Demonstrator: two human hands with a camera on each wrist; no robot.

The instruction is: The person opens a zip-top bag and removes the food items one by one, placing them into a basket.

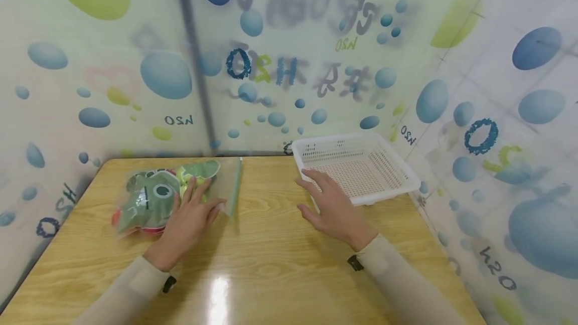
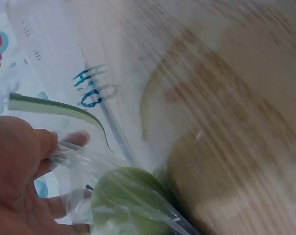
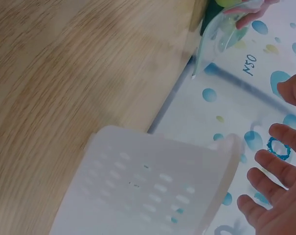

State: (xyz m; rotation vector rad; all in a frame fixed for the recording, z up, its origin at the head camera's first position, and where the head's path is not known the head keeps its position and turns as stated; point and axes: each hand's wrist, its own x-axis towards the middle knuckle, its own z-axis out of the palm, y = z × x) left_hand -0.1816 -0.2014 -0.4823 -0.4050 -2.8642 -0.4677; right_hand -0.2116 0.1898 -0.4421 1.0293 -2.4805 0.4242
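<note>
On the left of the table lies a clear zip bag [image 1: 231, 177] with a pale green seal strip along its right edge. Inside is a soft-looking green item [image 1: 146, 204] with a big cartoon eye and red edges; its kind is unclear. My left hand [image 1: 187, 217] lies over the bag, and in the left wrist view the thumb and a finger pinch its film [image 2: 72, 154]. A white perforated plastic basket [image 1: 386, 195] stands at the back right. My right hand [image 1: 336, 209] hovers at its near left corner, fingers spread, holding nothing.
The wooden table [image 1: 271, 245] meets a patterned curtain [image 1: 266, 99] with blue and green ovals at its back. Another patterned sheet [image 1: 496, 164] rises along the right side, close to the basket.
</note>
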